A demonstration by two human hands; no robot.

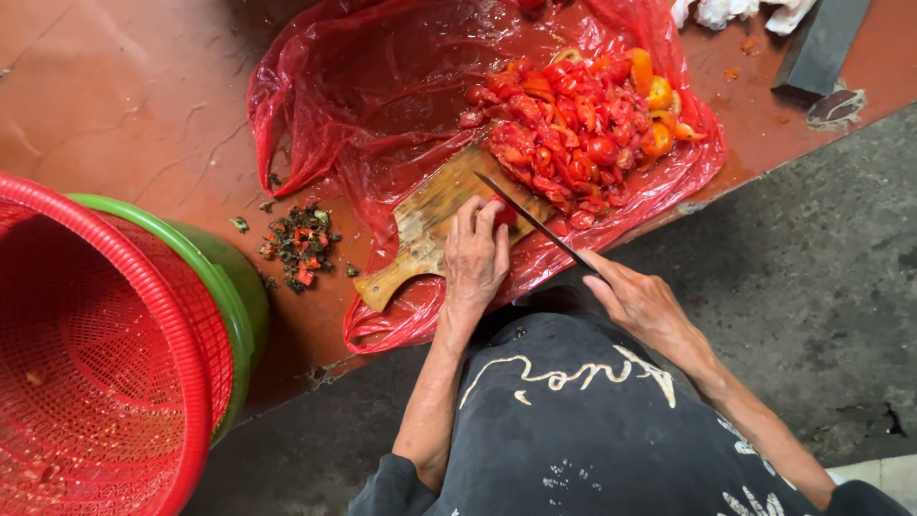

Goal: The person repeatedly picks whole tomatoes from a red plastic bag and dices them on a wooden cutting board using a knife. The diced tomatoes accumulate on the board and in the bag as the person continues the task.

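My left hand (476,250) presses a small red tomato (503,214) onto a wooden cutting board (427,229). In my right hand (640,301) is a long dark-bladed knife (533,221), its blade angled across the board with the edge against the tomato. The board lies on a red plastic sheet (373,86). A heap of cut red and orange tomato pieces (578,124) is piled on the sheet just beyond the board's far end.
A red mesh basket (95,363) sits inside a green tub (234,296) at the left. A small pile of stems and scraps (301,244) lies on the reddish counter (124,105). Grey concrete floor (812,287) is at right; a dark block (821,43) rests at the top right.
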